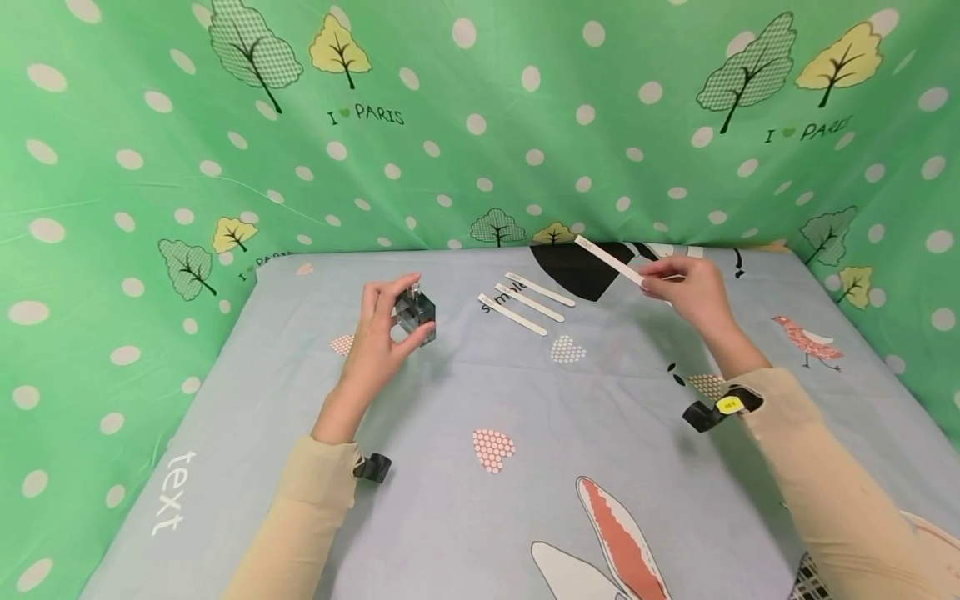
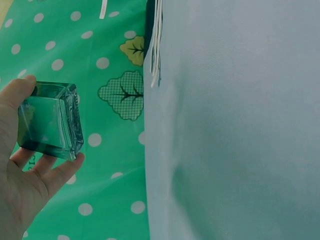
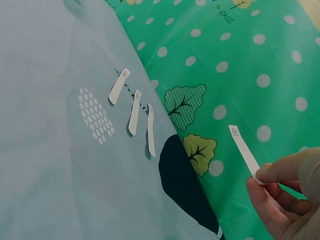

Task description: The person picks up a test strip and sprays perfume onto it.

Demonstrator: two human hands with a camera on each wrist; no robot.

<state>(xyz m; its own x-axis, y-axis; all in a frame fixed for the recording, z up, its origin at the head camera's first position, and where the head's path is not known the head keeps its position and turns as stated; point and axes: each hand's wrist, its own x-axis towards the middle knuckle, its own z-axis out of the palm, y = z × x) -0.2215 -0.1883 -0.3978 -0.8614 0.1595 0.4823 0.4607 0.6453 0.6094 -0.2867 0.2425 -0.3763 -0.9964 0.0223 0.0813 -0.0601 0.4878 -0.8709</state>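
Note:
My left hand (image 1: 378,333) holds a small square bottle of dark teal glass (image 1: 417,315) above the cloth, gripped between thumb and fingers. The left wrist view shows the clear glass bottle (image 2: 50,120) tilted, with the thumb at one side and fingertips at the other. My right hand (image 1: 693,296) pinches one end of a thin white paper strip (image 1: 607,257), raised off the surface. Small lettering is on the strip's far end (image 3: 234,132). Between the hands, three similar white strips (image 1: 522,302) lie side by side on the cloth, apart from both hands.
A light blue-grey printed cloth (image 1: 435,517) covers the table. Behind it hangs a green dotted curtain (image 1: 450,108) with tree prints. Hearts, a bird and lettering on the cloth are flat prints. Dark camera mounts (image 1: 373,468) are strapped at both wrists.

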